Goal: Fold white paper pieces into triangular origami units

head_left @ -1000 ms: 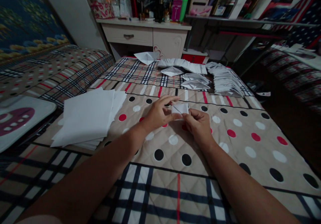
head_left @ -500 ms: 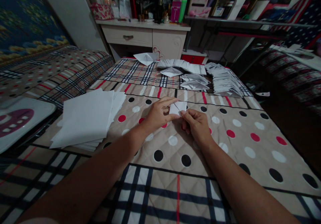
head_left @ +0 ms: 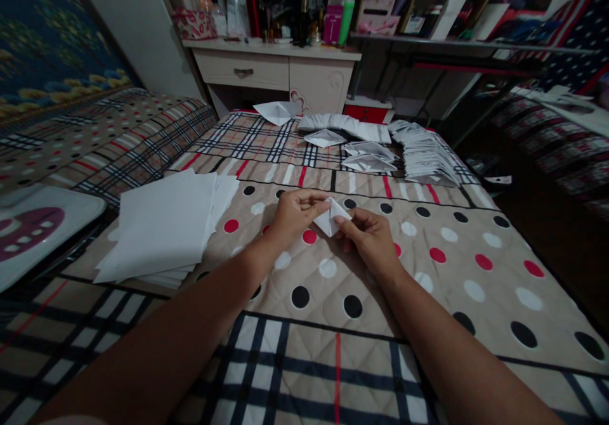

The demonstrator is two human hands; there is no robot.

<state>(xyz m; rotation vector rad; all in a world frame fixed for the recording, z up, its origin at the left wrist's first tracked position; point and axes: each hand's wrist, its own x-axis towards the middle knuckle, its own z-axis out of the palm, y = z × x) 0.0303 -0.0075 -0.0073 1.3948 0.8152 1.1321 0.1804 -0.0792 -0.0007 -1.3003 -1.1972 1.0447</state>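
Observation:
A small folded white paper piece is held just above the dotted quilt, between both hands. My left hand pinches its left side, fingers curled over the top. My right hand pinches its lower right edge with thumb and forefinger. The piece now shows a triangular, tilted shape. A stack of plain white sheets lies on the quilt to the left of my left forearm.
Further back on the bed lie several folded white paper pieces and a fanned row of them. A pale dresser crowded with bottles stands beyond. A white and purple board rests at the left. Dark floor lies to the right.
The paper went from a flat rectangle pressed near the quilt to a tilted triangular shape lifted between both hands. Both hands drew slightly closer to me.

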